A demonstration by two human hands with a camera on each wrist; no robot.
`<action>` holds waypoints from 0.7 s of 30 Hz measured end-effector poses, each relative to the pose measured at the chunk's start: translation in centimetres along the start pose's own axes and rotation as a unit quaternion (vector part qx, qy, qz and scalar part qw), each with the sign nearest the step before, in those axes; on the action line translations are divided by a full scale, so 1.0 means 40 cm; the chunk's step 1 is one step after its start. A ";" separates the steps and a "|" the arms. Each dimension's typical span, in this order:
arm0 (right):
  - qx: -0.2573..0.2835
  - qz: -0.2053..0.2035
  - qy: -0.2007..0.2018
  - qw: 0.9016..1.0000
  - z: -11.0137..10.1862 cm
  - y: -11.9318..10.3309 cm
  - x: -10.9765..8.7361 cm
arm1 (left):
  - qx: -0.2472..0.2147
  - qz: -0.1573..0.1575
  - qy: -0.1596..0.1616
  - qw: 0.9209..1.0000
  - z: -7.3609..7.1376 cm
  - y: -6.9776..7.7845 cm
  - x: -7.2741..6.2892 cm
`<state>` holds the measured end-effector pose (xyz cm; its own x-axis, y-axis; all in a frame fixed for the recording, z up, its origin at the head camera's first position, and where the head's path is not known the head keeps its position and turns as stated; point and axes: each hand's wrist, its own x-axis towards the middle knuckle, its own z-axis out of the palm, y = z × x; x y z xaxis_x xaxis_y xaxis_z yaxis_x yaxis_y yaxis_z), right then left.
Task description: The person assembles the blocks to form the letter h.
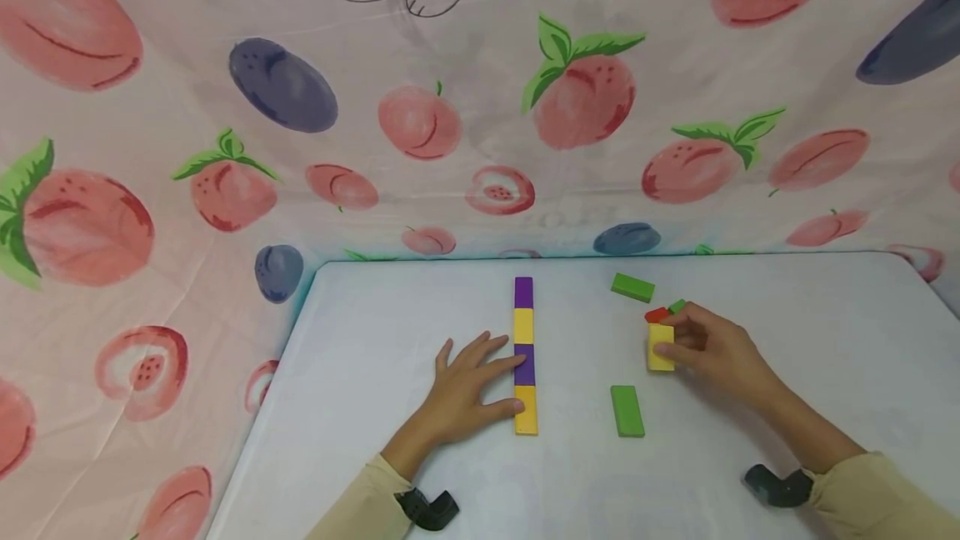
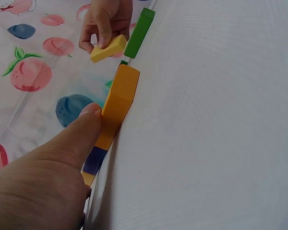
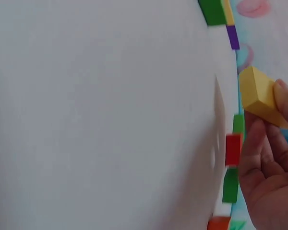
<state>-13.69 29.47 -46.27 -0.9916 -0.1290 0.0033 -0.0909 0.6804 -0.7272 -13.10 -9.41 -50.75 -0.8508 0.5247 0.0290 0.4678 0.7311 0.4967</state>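
Four-sided wooden blocks form a straight row on the white table: a purple block (image 1: 523,292) at the far end, a yellow block (image 1: 523,327), another purple block (image 1: 528,376), and an orange-yellow block (image 1: 528,423) nearest me. My left hand (image 1: 459,402) lies at the row's left side, fingers spread, with fingertips touching the nearer purple block and the thumb touching the orange-yellow one. To the right, my right hand (image 1: 723,352) pinches a yellow block (image 3: 259,93) between thumb and fingers. In the left wrist view this held block (image 2: 108,49) appears above the tabletop.
Between the row and my right hand lie two green blocks, one farther off (image 1: 632,287) and one closer (image 1: 627,412). A red block (image 1: 656,315) and a partly hidden green block (image 1: 677,305) sit just beyond the right hand. Fruit-patterned cloth (image 1: 420,40) hangs behind the table.
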 end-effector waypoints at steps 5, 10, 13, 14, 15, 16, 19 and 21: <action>0.050 0.017 -0.024 0.998 0.019 -0.017 0.009 | -0.003 0.001 0.002 1.000 0.000 -0.001 0.000; 0.090 0.043 -0.046 0.994 0.036 -0.023 0.018 | -0.003 0.004 0.004 1.000 0.001 -0.003 0.000; 0.094 0.053 -0.058 0.992 0.049 -0.023 0.024 | -0.001 0.005 0.005 1.000 0.001 -0.002 0.000; 0.086 0.054 -0.058 0.993 0.053 -0.023 0.026 | -0.002 0.005 0.005 1.000 0.001 -0.002 -0.001; 0.078 0.054 -0.057 0.994 0.057 -0.022 0.028 | -0.003 0.006 0.004 1.000 0.000 -0.002 -0.001; 0.071 0.054 -0.054 0.995 0.061 -0.021 0.030 | -0.003 0.006 0.004 1.000 0.000 -0.001 -0.001; 0.041 0.051 -0.045 0.997 0.067 -0.019 0.035 | -0.006 0.008 0.003 1.000 -0.003 0.001 -0.002; 0.027 0.052 -0.045 0.997 0.069 -0.018 0.038 | -0.006 0.011 0.005 1.000 -0.004 0.003 -0.002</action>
<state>-14.89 26.79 -47.62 -0.9831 -0.1247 -0.1340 0.0202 0.6537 -0.7565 -13.02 -9.45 -50.54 -0.8432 0.5354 0.0482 0.4826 0.7145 0.5065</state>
